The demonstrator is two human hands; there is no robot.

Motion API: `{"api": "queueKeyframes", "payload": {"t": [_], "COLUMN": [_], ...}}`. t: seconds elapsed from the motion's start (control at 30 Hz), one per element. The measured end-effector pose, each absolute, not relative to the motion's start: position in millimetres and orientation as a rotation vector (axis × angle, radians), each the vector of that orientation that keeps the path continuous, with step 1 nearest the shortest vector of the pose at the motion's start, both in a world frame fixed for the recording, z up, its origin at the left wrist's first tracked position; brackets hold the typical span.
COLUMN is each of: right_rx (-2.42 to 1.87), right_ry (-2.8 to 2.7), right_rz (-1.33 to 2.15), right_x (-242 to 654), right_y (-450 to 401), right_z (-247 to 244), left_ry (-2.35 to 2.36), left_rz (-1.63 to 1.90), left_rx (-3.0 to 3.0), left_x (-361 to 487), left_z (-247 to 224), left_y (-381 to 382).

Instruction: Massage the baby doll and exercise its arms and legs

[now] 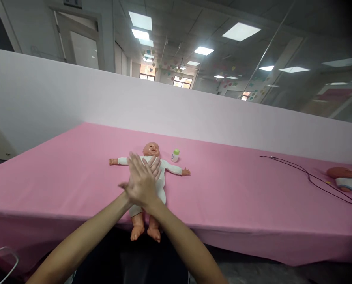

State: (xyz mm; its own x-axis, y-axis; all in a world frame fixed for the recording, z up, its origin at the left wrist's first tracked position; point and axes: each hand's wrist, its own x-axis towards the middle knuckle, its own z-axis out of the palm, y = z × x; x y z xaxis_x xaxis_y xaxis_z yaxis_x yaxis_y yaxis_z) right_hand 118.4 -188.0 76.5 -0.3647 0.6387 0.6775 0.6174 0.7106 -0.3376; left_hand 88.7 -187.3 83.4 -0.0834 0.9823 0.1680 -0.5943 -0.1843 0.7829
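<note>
A baby doll [161,189] in a white suit lies on its back on the pink-covered table [223,197], arms spread, feet at the front edge. Above its torso my two hands are pressed palm to palm, crossed. My right hand [142,185] is on top, its fingers stretched and slightly blurred. Beneath it, my left hand [155,167] is partly hidden, with its fingertips showing spread over the doll's chest. No object shows between the palms. A small white bottle with a green cap [175,155] stands beside the doll's head.
At the right lie a thin dark cord [309,175] and a second doll [341,173], cut off by the frame edge. A low white wall [176,110] runs behind the table, with glass above it. A white cable [14,258] shows at the lower left.
</note>
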Motion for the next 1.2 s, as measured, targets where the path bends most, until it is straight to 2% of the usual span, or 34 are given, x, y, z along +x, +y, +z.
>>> {"api": "queueKeyframes", "payload": {"t": [0.13,0.27,0.37,0.6,0.8,0.93,1.1,1.2], "right_rx": [-1.048,-1.071,-1.144,-1.350,-1.462,-1.709,-1.938,-1.886], "right_ry": [-1.908,-1.830,-1.688,-1.548,-1.856,-1.884,-1.749,-1.682], "right_rz": [0.124,0.310,0.368,0.230,0.246,0.112,-0.034,-0.082], "right_x": [149.7,190.6,217.5,251.2,249.5,262.1,289.4,291.5], "right_y": [-147.4,-114.4,-90.2,-42.3,-34.8,-37.5,-45.8,-46.7], "right_z": [84.4,61.0,45.1,22.0,-18.8,-29.5,-32.0,-31.0], "left_ry": [0.369,0.343,0.528,0.954,1.061,1.363,1.722,1.803], "left_rz": [1.213,1.250,1.404,1.663,1.311,1.200,1.187,1.255], "left_rx": [0.747,0.794,0.874,1.283,1.626,1.912,2.116,2.086], "left_x": [67.1,39.5,35.3,35.2,33.9,23.4,0.3,-5.7], "left_z": [77.3,72.0,61.4,18.3,-20.2,-33.8,-42.2,-38.3], "left_y": [-173.7,-133.2,-92.5,-20.0,-12.8,-10.7,-11.8,-13.9]}}
